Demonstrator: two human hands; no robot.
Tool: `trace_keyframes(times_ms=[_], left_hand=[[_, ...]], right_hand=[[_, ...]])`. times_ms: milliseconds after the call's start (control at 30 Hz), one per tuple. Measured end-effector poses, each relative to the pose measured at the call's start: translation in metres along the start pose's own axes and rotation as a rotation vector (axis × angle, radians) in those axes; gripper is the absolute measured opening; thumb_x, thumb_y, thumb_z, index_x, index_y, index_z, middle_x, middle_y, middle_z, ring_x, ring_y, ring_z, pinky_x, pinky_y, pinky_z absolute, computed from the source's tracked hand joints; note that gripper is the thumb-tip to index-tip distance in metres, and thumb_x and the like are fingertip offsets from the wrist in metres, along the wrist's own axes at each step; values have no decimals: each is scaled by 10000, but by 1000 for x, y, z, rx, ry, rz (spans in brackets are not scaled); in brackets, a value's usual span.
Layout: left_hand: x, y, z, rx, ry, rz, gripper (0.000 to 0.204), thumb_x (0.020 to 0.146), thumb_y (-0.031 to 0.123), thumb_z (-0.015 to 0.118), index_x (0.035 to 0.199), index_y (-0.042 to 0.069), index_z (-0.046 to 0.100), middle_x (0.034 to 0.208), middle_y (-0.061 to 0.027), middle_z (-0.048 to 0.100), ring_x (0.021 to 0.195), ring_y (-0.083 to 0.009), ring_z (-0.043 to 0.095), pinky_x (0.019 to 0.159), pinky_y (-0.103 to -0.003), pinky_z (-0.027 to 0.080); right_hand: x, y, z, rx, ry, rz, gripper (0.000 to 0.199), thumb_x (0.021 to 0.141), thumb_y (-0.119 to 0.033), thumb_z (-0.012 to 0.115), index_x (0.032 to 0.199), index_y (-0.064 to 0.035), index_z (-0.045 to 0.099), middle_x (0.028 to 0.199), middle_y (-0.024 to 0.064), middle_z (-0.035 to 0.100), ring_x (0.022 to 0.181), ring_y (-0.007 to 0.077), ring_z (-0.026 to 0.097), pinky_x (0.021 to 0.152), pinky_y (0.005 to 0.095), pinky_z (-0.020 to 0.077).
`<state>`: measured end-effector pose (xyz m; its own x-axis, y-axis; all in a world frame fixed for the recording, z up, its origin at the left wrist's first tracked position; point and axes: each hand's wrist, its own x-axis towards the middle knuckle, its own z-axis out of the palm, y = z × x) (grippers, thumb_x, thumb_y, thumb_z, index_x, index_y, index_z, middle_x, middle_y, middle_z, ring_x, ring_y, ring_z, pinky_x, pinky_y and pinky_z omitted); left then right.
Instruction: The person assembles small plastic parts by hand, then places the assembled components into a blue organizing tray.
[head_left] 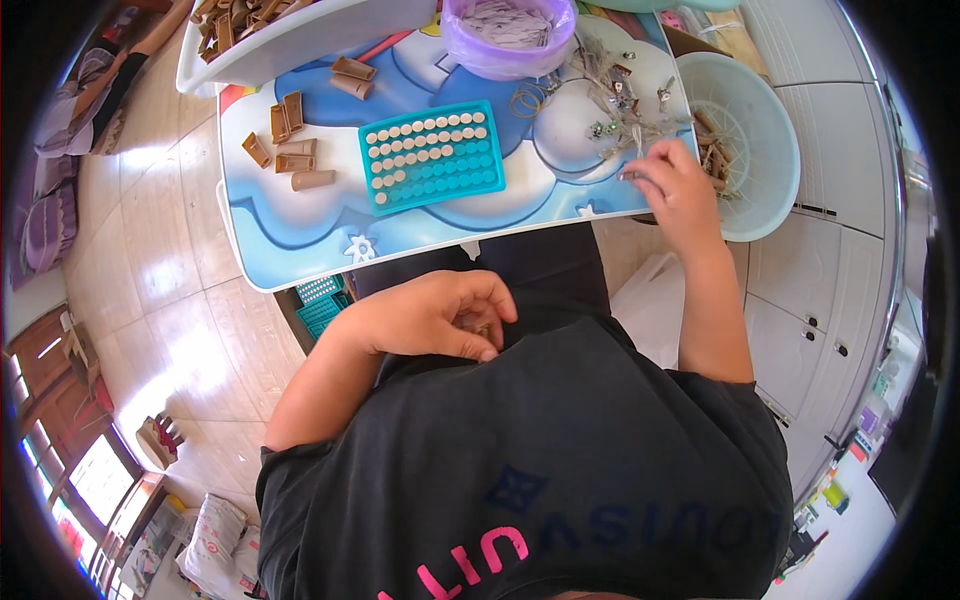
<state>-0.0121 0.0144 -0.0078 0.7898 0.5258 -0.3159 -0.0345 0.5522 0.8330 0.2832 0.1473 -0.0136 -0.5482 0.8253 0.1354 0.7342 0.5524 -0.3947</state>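
Close against the dark shirt, the left hand (435, 315) curls loosely with fingers bent inward around something small I cannot make out, while farther out the right hand (675, 190) reaches across the bench (300, 225), fingertips pinched on the scattered small metal parts (620, 105) beside the teal tray (432, 157).

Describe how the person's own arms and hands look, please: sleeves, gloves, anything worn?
Both forearms are bare. The left hand and right hand wear no gloves; no watch or ring is visible. Short sleeves of a black T-shirt with pink and dark blue print end near the elbows.
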Motion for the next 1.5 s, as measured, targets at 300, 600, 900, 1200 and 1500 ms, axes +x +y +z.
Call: trace_keyframes(times_ms=[300,600,900,1200,1500], left_hand=[[16,-6,14,-399,202,122,244,935,216,475,1089,26,491,866,-73,566,749,-132,595,659,-240,484],[20,-10,8,-546,539,84,172,940,167,430,1001,42,531,787,-48,542,592,-106,543,499,-219,455],[17,-8,5,-533,620,104,162,926,182,496,910,34,561,669,6,491,444,-33,358,387,-169,255],[21,14,6,-449,883,332,215,874,134,590,1055,19,585,666,23,499,466,-25,375,397,-174,261],[15,5,5,-571,910,352,189,840,160,645,965,25,602,623,48,488,458,-19,336,396,-179,215]], right_hand=[[45,-4,-26,995,634,324,139,847,-77,618,943,23,614,930,87,642,798,150,599,703,254,473],[77,-18,-38,965,683,18,160,862,-96,593,967,25,605,907,111,657,771,152,620,680,250,481],[74,-27,-25,738,404,300,177,848,-155,618,949,-10,610,806,45,657,631,50,518,593,177,408],[37,-89,4,1290,-270,444,147,843,-160,619,877,-18,607,671,37,622,506,39,484,471,163,380],[18,-139,47,1189,-312,417,105,841,-111,628,840,-7,609,643,23,606,528,48,522,468,184,396]])
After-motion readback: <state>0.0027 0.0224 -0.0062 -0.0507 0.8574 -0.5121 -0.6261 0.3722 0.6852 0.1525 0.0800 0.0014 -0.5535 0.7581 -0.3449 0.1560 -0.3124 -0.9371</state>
